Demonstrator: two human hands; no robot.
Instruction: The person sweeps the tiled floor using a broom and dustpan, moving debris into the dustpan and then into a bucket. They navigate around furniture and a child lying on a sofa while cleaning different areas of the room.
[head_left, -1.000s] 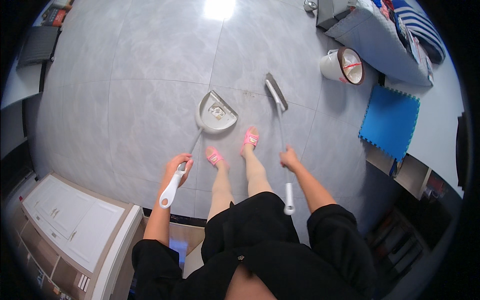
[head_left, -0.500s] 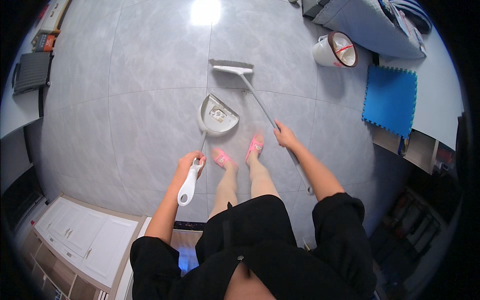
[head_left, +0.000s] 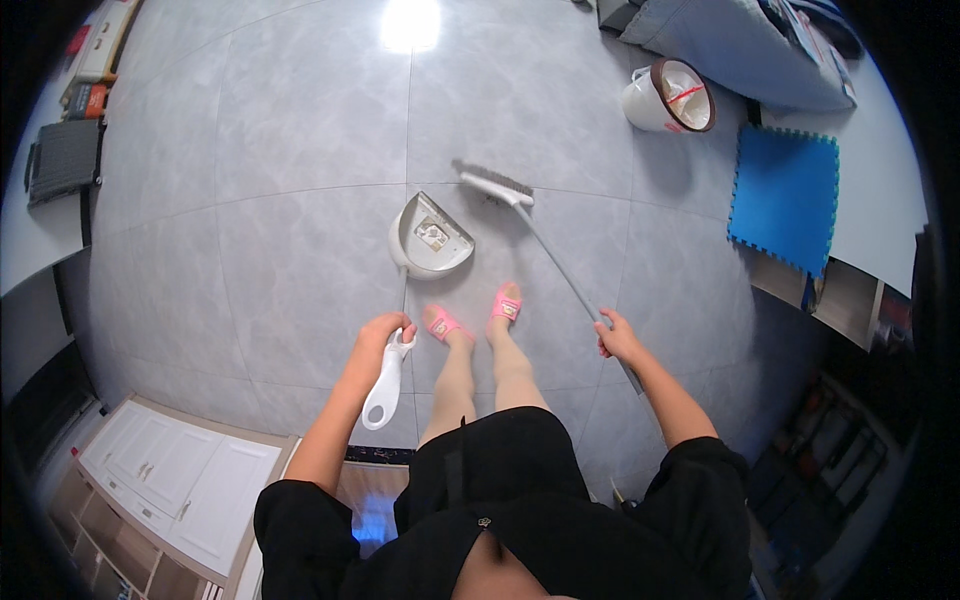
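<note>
I stand on a grey tiled floor (head_left: 300,150) in pink sandals. My left hand (head_left: 381,332) grips the white handle of a long-handled dustpan (head_left: 430,238), whose grey pan rests on the floor ahead of my feet with a bit of debris inside. My right hand (head_left: 618,338) holds the grey shaft of a broom (head_left: 497,186). The broom's head with dark bristles lies on the floor just right of and beyond the pan's mouth.
A white bin (head_left: 668,97) with a red-rimmed liner stands at the upper right beside a blue foam mat (head_left: 787,195) and a grey-covered bed (head_left: 720,50). White cabinets (head_left: 170,470) sit at lower left. Boxes and a dark item lie along the left wall.
The broom head swung from the right of the pan across the floor to the pan's mouth. My left hand and the dustpan stayed almost still.
</note>
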